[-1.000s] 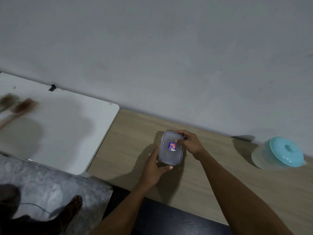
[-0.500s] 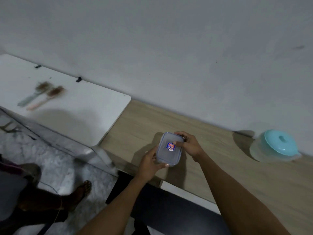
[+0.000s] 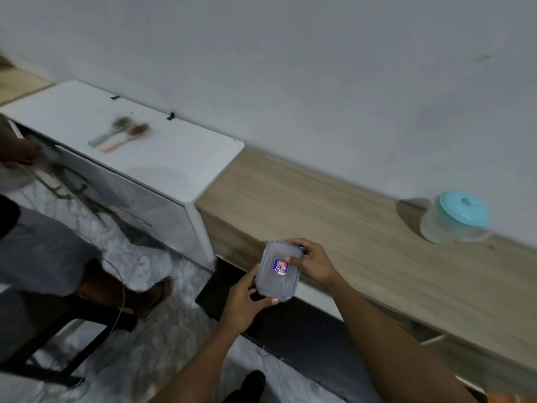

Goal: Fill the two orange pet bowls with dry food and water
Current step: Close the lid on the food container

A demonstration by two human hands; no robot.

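Note:
A small clear plastic container (image 3: pixel 277 282) with a lid and a blue-red sticker is held in both hands, off the wooden counter's (image 3: pixel 363 237) front edge. My left hand (image 3: pixel 247 301) grips its near end from below. My right hand (image 3: pixel 312 261) grips its far right side, thumb on the lid near the sticker. Its contents do not show through the cloudy lid. A clear jug with a turquoise lid (image 3: pixel 456 218) stands at the back right of the counter. A sliver of orange (image 3: pixel 507 398) shows at the bottom right corner. No orange bowl is plainly in view.
A white cabinet (image 3: pixel 174 167) adjoins the counter on the left, with two brushes (image 3: pixel 120 135) on top. Another person sits on a dark stool (image 3: pixel 72 338) at the left, their sandalled foot (image 3: pixel 154 295) on the pale marble floor. A dark recess lies under the counter.
The container has come off the counter toward me and now hangs past its edge. The view has swung left and back, showing more floor, the cabinet and the seated person.

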